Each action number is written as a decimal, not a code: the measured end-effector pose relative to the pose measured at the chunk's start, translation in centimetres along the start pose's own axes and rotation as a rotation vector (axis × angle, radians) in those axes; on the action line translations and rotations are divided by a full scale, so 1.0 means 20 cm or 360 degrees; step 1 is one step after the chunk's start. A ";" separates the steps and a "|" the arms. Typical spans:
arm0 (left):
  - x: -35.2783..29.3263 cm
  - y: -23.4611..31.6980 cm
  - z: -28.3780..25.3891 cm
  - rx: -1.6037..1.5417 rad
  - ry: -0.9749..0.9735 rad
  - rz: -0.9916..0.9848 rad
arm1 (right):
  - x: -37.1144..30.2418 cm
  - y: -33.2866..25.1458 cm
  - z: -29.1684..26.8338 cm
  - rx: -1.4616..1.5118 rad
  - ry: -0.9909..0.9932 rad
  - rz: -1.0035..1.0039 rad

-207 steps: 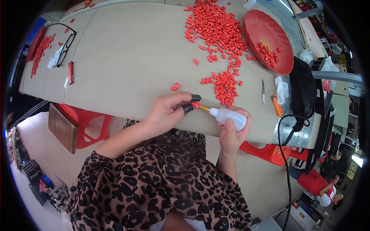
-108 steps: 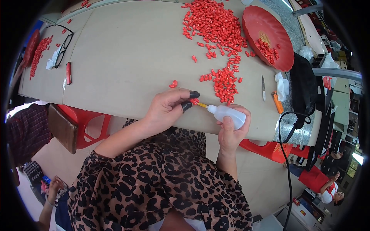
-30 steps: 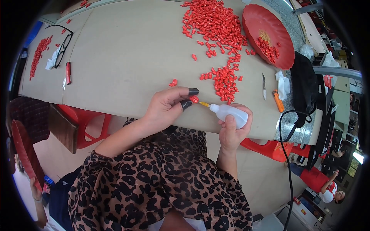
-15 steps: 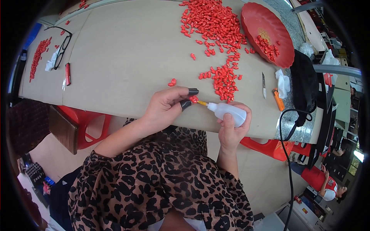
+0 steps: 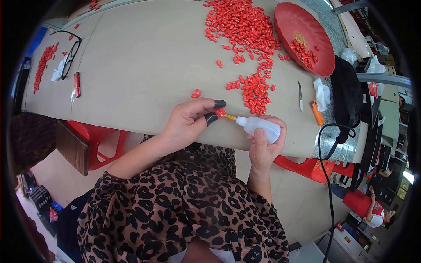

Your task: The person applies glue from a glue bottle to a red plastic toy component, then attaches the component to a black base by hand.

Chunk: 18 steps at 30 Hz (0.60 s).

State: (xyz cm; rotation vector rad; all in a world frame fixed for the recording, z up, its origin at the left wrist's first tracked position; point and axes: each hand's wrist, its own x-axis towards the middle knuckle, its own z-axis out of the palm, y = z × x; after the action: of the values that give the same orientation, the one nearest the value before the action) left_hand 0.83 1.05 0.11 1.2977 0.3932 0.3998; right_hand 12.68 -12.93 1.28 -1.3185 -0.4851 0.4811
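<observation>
A small, glossy red, lobed piece (image 5: pixel 220 112) is pinched over the beige tabletop (image 5: pixel 144 65) by the black-wrapped fingertips (image 5: pixel 211 118) of the left hand (image 5: pixel 187 119), beside the yellow nozzle (image 5: pixel 230 117) of a translucent white plastic bottle (image 5: pixel 263 130) gripped in the right hand (image 5: pixel 265 150).

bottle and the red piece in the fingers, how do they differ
The bottle is whitish and see-through, while the red piece is bright red and shiny. The bottle is much larger than the red piece. The right hand grips the bottle, while the left hand pinches the red piece between dark-covered fingertips. Both are held.
</observation>
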 end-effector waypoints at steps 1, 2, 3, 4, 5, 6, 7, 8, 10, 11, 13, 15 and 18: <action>0.00 0.00 0.00 0.0009 -0.0003 -0.0011 | 0.00 0.00 0.00 0.0005 0.0014 -0.0002; 0.00 0.00 0.00 0.0008 -0.0003 -0.0010 | 0.00 0.00 0.00 0.0004 0.0014 -0.0002; 0.00 0.00 0.00 0.0013 -0.0006 0.0000 | 0.00 0.00 0.00 0.0001 -0.0002 -0.0009; 0.00 0.00 0.00 0.0018 -0.0009 0.0011 | 0.00 0.00 0.00 -0.0003 -0.0019 -0.0016; 0.00 0.00 0.00 0.0018 -0.0010 0.0011 | 0.00 0.00 0.00 -0.0003 -0.0019 -0.0017; 0.00 0.00 0.00 0.0024 -0.0004 0.0007 | 0.00 0.00 0.00 -0.0004 -0.0027 -0.0018; 0.00 0.00 0.00 0.0030 0.0002 0.0003 | 0.00 0.00 0.00 -0.0004 -0.0035 -0.0019; 0.00 0.00 0.00 0.0030 0.0003 0.0003 | 0.00 0.00 0.00 -0.0004 -0.0036 -0.0019; 0.00 0.00 0.00 0.0033 0.0000 0.0011 | 0.00 0.00 0.00 -0.0009 -0.0030 -0.0012; 0.00 0.00 0.00 0.0033 -0.0001 0.0011 | 0.00 0.00 0.00 -0.0009 -0.0029 -0.0012; 0.00 0.00 0.00 0.0033 0.0001 0.0011 | 0.00 0.00 0.00 -0.0015 -0.0025 -0.0022; 0.00 0.00 0.00 0.0026 0.0001 0.0021 | 0.00 0.00 0.00 -0.0013 -0.0024 -0.0019; 0.00 0.00 0.00 0.0024 -0.0001 0.0034 | 0.00 0.00 0.00 -0.0014 -0.0017 -0.0017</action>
State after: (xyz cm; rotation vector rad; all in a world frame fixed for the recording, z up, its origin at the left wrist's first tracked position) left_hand 0.83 1.06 0.08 1.3174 0.3829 0.4152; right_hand 12.67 -12.90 1.26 -1.3221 -0.5035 0.4782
